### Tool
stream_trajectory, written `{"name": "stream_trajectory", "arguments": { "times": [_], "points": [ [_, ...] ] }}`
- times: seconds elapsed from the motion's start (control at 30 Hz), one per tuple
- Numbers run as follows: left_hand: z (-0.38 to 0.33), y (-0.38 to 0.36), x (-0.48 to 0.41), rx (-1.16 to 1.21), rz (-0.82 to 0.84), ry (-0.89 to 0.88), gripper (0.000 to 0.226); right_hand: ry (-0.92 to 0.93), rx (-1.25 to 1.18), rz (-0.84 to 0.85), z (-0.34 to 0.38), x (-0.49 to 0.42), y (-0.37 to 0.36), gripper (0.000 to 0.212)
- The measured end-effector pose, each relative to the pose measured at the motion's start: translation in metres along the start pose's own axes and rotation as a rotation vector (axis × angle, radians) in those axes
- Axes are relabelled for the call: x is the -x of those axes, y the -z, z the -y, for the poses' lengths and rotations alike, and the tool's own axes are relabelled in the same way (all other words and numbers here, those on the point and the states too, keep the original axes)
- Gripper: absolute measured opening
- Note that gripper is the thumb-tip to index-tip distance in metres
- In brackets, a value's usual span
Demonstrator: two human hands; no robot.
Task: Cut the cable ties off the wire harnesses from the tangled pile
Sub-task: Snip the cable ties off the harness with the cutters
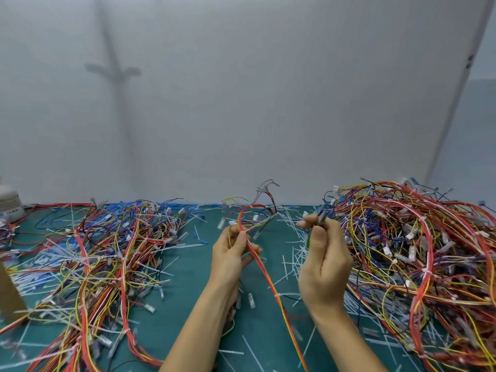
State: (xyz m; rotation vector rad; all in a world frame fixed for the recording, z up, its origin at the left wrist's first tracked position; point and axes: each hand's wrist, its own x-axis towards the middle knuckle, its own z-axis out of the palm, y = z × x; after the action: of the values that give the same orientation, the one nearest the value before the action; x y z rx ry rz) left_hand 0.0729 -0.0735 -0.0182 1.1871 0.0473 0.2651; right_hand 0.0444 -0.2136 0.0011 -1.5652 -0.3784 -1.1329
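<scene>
My left hand (233, 251) pinches a red, orange and yellow wire harness (265, 275) above the green mat; the harness loops up past my fingers and trails down toward the near edge. A white cable tie (276, 294) wraps it lower down. My right hand (323, 261) grips a small cutter (321, 216) whose grey tip sticks out above the fingers, a little to the right of the harness loop. A big tangled pile of harnesses (418, 253) lies to the right.
A second spread of harnesses (107, 253) covers the left of the mat (188, 296). Cut white cable tie pieces (291, 261) litter the middle. A grey wall stands behind. A pale round container (9, 202) sits far left, with a brown object (8, 294) below it.
</scene>
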Motion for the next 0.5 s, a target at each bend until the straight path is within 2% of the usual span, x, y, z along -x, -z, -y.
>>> {"name": "stream_trajectory", "arguments": {
  "times": [0.1,0.23,0.33,0.5],
  "points": [
    [-0.003,0.008,-0.004,0.049,-0.099,-0.045,0.013,-0.022,0.011,-0.029,0.003,-0.005,0.002,0.031],
    [-0.006,0.009,-0.004,0.130,-0.076,-0.033,0.014,-0.052,0.185,0.243,-0.003,-0.003,-0.001,0.029],
    [-0.003,0.003,-0.002,0.128,-0.015,-0.022,0.011,-0.152,0.285,0.435,-0.010,0.007,-0.005,0.023],
    [-0.002,-0.003,0.001,0.127,0.070,-0.023,0.010,-0.239,0.412,0.586,-0.019,0.011,-0.006,0.027]
  ]
}}
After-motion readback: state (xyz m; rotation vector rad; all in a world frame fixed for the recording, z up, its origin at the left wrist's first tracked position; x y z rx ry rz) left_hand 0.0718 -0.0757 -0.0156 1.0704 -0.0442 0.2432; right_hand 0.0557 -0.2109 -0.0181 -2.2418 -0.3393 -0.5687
